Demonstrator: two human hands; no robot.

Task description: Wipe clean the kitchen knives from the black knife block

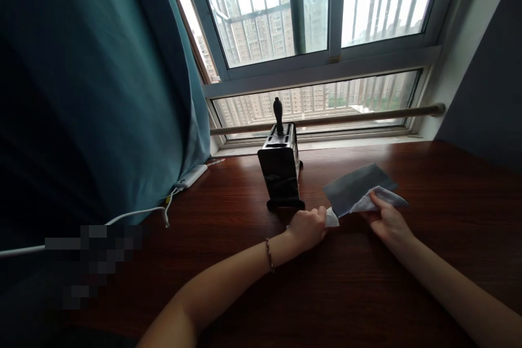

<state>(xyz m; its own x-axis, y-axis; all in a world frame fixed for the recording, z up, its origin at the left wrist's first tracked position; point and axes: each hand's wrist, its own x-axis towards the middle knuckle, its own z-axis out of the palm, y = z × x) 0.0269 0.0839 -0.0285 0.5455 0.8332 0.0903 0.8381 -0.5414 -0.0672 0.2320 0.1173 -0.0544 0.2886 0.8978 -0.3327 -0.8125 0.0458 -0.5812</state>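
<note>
My left hand [306,226] is closed on the white lower corner of a grey cloth [355,187] lying on the dark wooden table [359,283]. A thin bracelet circles that wrist. My right hand [389,223] pinches the cloth's right edge between thumb and fingers, where a pale fold shows. The cloth is raised slightly off the table between both hands. Just behind my left hand stands a black knife block [281,171] with one black handle [278,114] sticking up from it.
A teal curtain [101,92] hangs at the left. A white power strip [191,176] with a white cable [134,215] lies by it. Behind the table is a barred window [310,5] with a wooden rod [326,118] across its sill.
</note>
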